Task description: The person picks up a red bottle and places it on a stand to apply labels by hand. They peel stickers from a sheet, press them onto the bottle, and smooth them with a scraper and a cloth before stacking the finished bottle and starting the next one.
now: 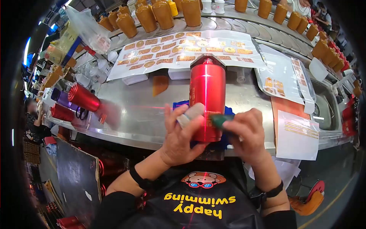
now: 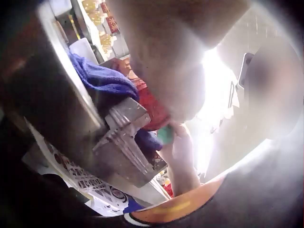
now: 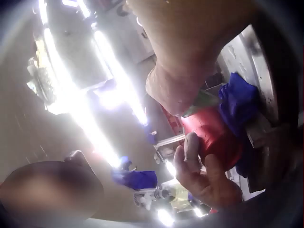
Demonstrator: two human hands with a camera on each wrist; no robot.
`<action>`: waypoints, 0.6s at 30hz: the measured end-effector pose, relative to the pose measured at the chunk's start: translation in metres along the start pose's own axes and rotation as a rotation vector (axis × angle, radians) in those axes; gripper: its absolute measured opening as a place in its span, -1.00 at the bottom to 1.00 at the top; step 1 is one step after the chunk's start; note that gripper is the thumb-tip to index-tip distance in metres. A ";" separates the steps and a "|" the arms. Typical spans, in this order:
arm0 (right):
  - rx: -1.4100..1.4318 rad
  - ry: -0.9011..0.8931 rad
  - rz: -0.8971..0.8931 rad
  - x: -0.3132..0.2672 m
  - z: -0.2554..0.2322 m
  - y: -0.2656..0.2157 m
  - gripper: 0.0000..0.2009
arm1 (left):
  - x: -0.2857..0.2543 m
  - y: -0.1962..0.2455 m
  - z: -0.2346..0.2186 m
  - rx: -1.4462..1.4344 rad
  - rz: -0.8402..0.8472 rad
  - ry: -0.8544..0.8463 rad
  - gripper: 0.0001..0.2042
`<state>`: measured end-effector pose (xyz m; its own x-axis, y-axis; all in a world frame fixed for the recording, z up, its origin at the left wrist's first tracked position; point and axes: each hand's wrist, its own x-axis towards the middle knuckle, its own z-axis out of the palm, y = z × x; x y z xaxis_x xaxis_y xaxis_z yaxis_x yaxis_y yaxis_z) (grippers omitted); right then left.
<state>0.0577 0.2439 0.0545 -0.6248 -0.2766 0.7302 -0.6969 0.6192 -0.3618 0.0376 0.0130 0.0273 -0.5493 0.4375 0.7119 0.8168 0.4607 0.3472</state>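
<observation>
A red metal cylinder [image 1: 206, 87] lies lengthwise on a blue cloth [image 1: 229, 111] at the front of the steel table [image 1: 133, 110], with a red laser line running along it. My left hand [image 1: 179, 133], one finger wrapped in tape, curls around the cylinder's left side. My right hand [image 1: 246, 129] grips a small green tool [image 1: 219, 119] and presses it against the cylinder's right side. The left wrist view shows the cylinder [image 2: 152, 107], the cloth [image 2: 104, 78], the green tool [image 2: 165, 135] and a metal fixture [image 2: 126, 137] under them. The right wrist view shows the left hand [image 3: 204, 180] cupping the cylinder [image 3: 213, 135].
A large sheet of gold stickers [image 1: 183, 47] lies behind the cylinder. Beyond it, amber bottles [image 1: 160, 15] line a curved conveyor. Another red cylinder [image 1: 82, 97] and a purple one [image 1: 61, 97] lie at the left. A sink [image 1: 324, 103] and white sheets [image 1: 297, 133] are at the right.
</observation>
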 end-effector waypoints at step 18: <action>0.466 -0.516 -0.017 0.034 -0.028 -0.025 -0.59 | -0.003 -0.014 -0.004 0.033 -0.082 -0.011 -0.04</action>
<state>0.0635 0.2395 0.1044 -0.6198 -0.6686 0.4110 -0.7145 0.2640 -0.6480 0.0285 0.0016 0.0226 -0.6161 0.4056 0.6752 0.7630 0.5202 0.3837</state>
